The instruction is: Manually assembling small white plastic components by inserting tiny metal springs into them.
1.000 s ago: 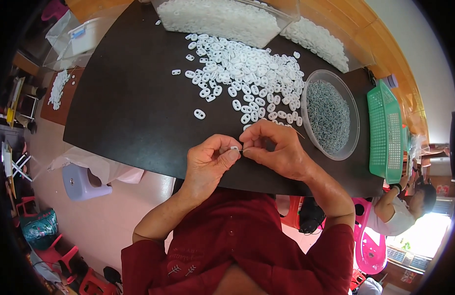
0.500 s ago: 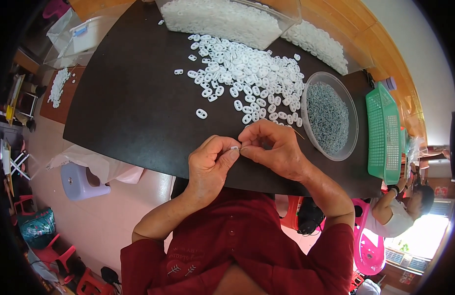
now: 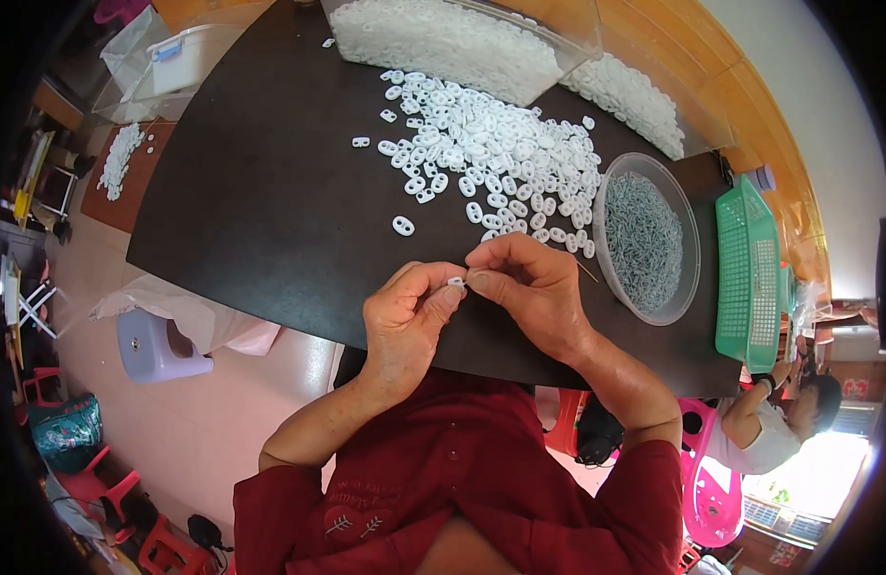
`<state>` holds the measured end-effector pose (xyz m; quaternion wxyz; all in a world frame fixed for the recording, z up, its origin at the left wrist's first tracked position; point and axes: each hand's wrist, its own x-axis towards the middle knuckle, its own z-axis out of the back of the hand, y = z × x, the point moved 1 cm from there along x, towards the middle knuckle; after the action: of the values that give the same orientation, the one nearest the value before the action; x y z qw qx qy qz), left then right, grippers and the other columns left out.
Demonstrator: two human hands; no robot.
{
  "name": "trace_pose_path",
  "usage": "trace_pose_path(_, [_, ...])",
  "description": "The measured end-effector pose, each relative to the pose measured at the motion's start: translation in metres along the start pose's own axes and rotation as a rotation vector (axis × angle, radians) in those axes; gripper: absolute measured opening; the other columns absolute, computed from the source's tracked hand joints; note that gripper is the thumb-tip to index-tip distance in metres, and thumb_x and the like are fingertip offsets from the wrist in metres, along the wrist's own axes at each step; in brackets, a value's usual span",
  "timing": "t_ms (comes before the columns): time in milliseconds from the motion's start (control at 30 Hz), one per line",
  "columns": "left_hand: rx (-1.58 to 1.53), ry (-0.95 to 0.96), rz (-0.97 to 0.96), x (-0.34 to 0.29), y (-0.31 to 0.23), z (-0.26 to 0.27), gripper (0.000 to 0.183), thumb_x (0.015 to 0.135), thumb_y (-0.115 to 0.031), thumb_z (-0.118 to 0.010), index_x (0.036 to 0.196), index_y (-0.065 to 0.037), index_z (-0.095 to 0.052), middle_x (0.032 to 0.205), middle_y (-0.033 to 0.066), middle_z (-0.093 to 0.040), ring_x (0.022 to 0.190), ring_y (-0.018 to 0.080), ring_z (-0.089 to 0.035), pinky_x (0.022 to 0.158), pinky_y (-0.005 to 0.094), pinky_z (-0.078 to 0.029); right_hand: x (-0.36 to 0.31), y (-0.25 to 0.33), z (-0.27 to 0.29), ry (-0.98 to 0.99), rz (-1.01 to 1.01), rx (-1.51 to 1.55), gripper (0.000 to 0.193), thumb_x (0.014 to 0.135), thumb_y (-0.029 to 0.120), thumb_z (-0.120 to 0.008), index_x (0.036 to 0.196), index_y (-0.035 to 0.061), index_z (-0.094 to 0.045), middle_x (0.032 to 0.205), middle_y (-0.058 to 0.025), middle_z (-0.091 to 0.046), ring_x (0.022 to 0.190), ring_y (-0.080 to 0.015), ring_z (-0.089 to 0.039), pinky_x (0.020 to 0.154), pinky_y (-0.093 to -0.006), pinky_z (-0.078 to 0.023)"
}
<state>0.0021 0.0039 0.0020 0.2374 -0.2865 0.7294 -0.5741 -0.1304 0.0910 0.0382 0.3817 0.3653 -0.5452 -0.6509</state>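
A white two-hole piece is being pinched by the fingers of the left hand over the dark desk, and the right hand is being held just beside it (can't tell if anything tiny's being gripped by its fingers, tbh).

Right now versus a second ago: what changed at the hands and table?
The white piece and right fingertips have edged slightly up the picture; the loose pieces and bowl sit slightly lower as the view shifted. Nothing visibly taken or released: left hand still pinches the piece, right hand close beside.
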Motion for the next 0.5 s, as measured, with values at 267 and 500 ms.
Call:
trace_pose_path(267, [0.007, -0.055, -0.007, -0.002, 0.001, -0.002, 0.011, 0.085, 0.000, -0.061, 0.095, 0.002, -0.063, 0.079, 0.0006, -0.055, 0.067, 0.0052, -0.049, 0.059, 0.0192, -0.041, -0.002, -0.007, -0.011, -0.114, 0.001, -0.035, 0.018, 0.082, -0.002, -0.064, 0.099, -0.0006, -0.061, 0.088, -0.0013, -0.061, 0.079, -0.0053, -0.056, 0.071, -0.0196, -0.047])
trace_pose_path(500, [0.044, -0.123, -0.055, -0.002, 0.003, -0.002, 0.010, 0.085, 0.001, -0.061, 0.094, 0.003, -0.062, 0.078, 0.0019, -0.056, 0.067, 0.0065, -0.049, 0.059, 0.0201, -0.041, -0.001, -0.008, -0.019, -0.145, -0.003, -0.011, 0.017, 0.082, -0.001, -0.065, 0.098, -0.0005, -0.061, 0.087, -0.0005, -0.061, 0.078, -0.0042, -0.055, 0.069, -0.0188, -0.046])
